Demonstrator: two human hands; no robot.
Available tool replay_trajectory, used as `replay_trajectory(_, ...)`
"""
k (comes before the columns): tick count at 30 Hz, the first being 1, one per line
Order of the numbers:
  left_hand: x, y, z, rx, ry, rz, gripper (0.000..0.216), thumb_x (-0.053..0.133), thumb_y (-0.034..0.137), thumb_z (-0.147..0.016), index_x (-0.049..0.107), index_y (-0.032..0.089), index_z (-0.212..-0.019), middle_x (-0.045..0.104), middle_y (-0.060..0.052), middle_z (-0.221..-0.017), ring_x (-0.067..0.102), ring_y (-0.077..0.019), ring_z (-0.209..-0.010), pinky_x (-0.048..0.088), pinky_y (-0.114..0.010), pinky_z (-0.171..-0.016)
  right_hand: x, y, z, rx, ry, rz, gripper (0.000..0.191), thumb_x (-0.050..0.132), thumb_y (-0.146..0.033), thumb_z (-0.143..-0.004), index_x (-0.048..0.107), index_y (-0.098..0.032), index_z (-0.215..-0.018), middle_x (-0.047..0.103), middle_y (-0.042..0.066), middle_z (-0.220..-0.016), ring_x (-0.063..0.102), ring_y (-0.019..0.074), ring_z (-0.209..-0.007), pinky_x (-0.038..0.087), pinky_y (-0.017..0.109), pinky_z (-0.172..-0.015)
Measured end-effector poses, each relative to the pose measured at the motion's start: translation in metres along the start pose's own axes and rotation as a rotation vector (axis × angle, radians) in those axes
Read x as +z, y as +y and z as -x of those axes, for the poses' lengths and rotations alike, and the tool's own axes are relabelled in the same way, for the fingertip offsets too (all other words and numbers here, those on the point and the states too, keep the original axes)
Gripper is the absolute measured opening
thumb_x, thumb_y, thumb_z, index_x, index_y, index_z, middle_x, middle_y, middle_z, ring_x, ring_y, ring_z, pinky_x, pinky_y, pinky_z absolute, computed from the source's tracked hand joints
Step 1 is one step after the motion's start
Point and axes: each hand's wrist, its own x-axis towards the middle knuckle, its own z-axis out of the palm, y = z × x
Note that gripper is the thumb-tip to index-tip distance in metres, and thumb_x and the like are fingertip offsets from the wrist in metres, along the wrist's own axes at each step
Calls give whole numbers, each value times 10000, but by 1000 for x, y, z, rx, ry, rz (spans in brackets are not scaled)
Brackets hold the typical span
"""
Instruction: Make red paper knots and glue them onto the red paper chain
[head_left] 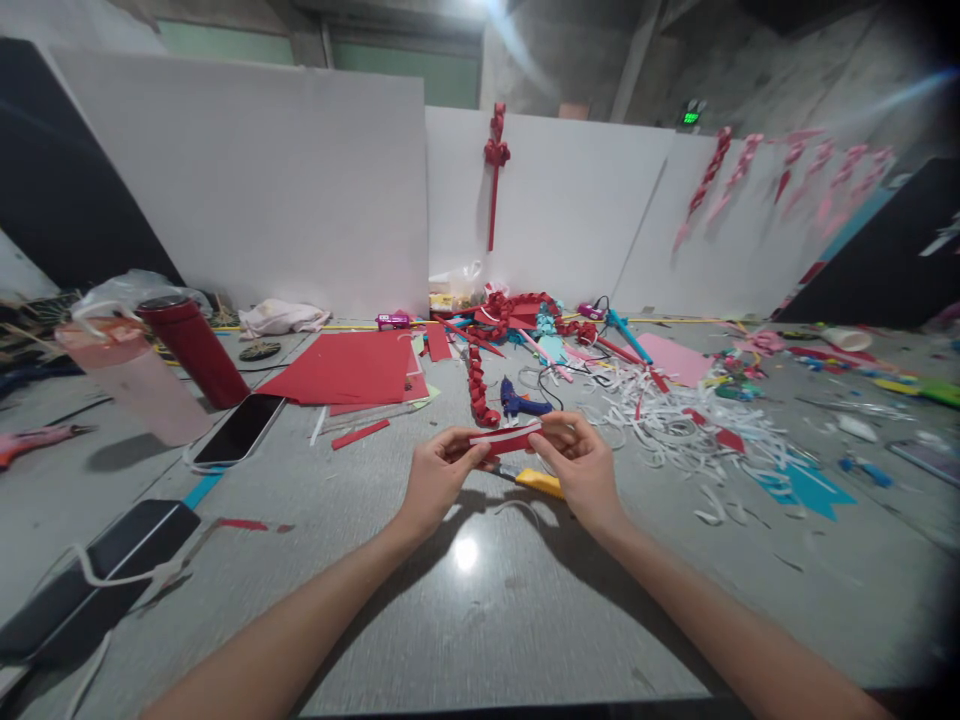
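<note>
Above the grey tabletop [465, 600], a red-and-white paper strip [504, 437] runs crosswise between both hands, left hand [439, 475] and right hand [579, 462] each pinching one end.

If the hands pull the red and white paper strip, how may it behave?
The paper strip, pinched between left hand and right hand, looks thin, so probably floppy and light. It may tear easily, like the scraps nearby.

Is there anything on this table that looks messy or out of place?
Yes. A heap of white paper scraps lies scattered loose over the table to the right of the hands, mixed with red bits. Both hands hold a red and white strip neatly.
</note>
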Motion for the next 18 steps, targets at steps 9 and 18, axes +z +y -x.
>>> replay_trajectory(9, 0, -2, 1, 25, 37, -30, 256, 802, 388, -851, 732, 163, -954, 798, -73, -889, 774, -218, -756, 667, -394, -770, 0, -6, -1, 59, -38, 46, 413, 845, -502, -792, 690, -236, -1067, 773, 76, -1048, 740, 233, -935, 595, 371, -875)
replay_trajectory(18, 3, 7, 3, 22, 39, -40, 235, 812, 372, -839, 737, 154, -886, 795, -71, -838, 765, -214, -730, 656, -379, -753, -4, -4, -3, 178, -87, 21, 505, 844, -510, -781, 693, -219, -1166, 788, 54, -952, 733, 222, -848, 585, 349, -786)
